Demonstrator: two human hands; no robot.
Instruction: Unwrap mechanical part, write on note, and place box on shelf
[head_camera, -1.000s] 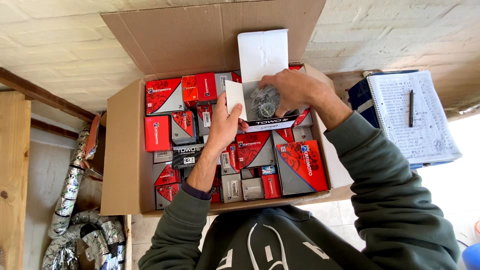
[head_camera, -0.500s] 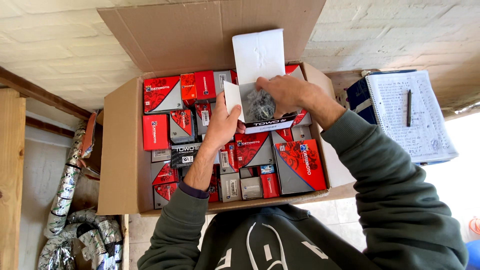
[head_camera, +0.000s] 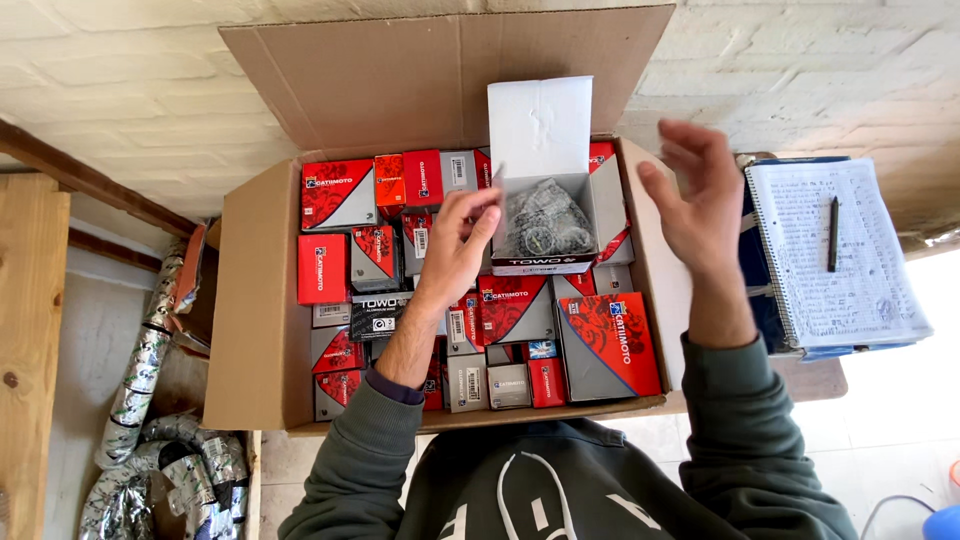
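I am looking down into a big cardboard carton (head_camera: 250, 330) packed with red and grey small boxes, and the thing in hand is the open small box (head_camera: 545, 225) sitting on top of the pack toward the far middle — its white lid flap standing upright on the far side, a bagged metal part (head_camera: 545, 228) lying inside. The left hand (head_camera: 455, 250) is touching the box's left wall, fingers loosely curled and gripping nothing that I can make out. The right hand (head_camera: 700, 205) is hovering to the right of the box — apart from it, fingers spread wide, empty. So the box is lying between the two hands, with the left one nearer. A spiral notebook (head_camera: 840, 260) with a pen (head_camera: 832, 233) is resting further right.
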